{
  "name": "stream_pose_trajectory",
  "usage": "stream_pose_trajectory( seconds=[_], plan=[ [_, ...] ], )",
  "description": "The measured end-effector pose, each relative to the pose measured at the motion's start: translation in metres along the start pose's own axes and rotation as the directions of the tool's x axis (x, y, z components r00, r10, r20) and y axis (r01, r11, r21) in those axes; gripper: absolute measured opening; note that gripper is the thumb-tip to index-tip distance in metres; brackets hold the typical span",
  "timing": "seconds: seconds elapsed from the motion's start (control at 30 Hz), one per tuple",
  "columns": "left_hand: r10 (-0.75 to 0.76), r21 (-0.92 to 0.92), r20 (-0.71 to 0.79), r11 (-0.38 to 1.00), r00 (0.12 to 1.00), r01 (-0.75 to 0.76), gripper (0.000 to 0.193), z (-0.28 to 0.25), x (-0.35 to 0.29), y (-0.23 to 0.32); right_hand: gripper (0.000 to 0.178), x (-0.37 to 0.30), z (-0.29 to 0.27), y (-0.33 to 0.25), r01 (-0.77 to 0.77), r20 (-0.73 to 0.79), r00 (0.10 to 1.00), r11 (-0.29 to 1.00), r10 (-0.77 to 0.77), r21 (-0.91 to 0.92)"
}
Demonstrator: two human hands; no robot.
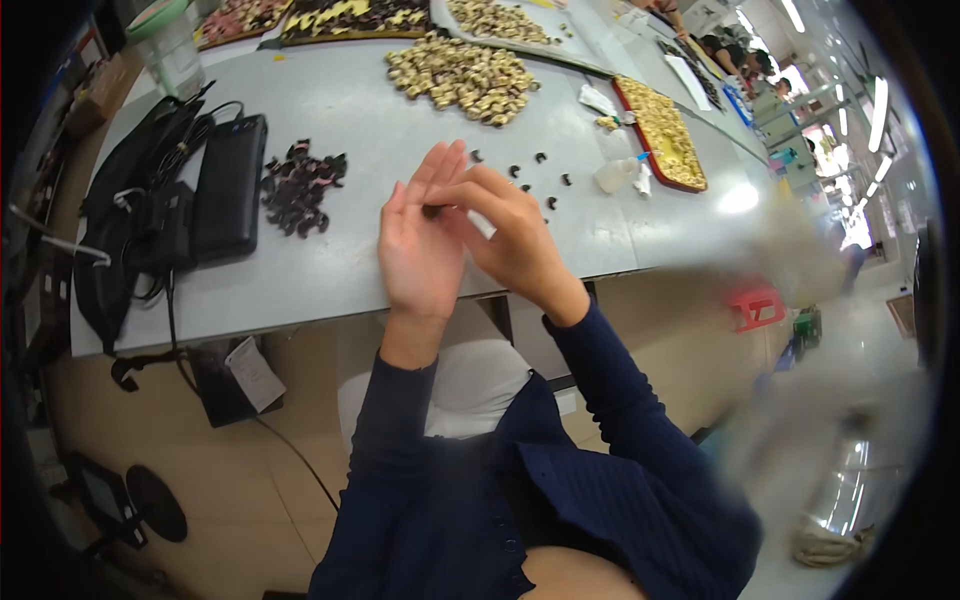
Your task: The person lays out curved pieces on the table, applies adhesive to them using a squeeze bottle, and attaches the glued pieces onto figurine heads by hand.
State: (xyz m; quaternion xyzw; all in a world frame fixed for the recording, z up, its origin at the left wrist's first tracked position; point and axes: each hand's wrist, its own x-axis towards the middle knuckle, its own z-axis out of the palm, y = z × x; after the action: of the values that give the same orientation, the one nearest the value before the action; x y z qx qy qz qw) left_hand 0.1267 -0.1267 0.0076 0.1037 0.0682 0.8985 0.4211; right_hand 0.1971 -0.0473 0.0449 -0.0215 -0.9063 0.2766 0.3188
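Observation:
My left hand [422, 258] is held palm up above the near part of the grey table, its fingers stretched out. Over that palm my right hand [515, 228] bends inward, with thumb and fingertips pinched around a small dark piece [432, 211]. The piece lies against the base of the left fingers and is partly hidden, so its exact kind is unclear. Just beyond the hands, several small dark curved pieces [515, 171] are scattered on the table. Left of them sits a pile of dark and pinkish pieces [305, 188].
A large heap of cream-and-dark pieces [465, 80] lies farther back. At right stand a red-rimmed tray [700, 185] of yellowish pieces and a small white bottle [614, 177]. A black power bank [228, 190] with cables is at left. Other people work in the far right.

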Motion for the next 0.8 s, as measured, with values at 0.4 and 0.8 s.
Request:
stream_pose_trajectory(
  seconds=[0.4,0.8],
  plan=[
    [0.081,0.181,-0.039,0.981,0.996,-0.073,0.046,-0.006,0.001,-0.003,0.024,-0.001,-0.008,0.002,-0.073,-0.015,0.997,0.995,0.074,0.072],
    [0.079,-0.012,-0.071,0.997,0.994,-0.080,0.044,-0.002,0.000,0.001,0.009,0.001,-0.054,0.072,-0.243,-0.158,0.951,0.958,0.266,0.153]
  ],
)
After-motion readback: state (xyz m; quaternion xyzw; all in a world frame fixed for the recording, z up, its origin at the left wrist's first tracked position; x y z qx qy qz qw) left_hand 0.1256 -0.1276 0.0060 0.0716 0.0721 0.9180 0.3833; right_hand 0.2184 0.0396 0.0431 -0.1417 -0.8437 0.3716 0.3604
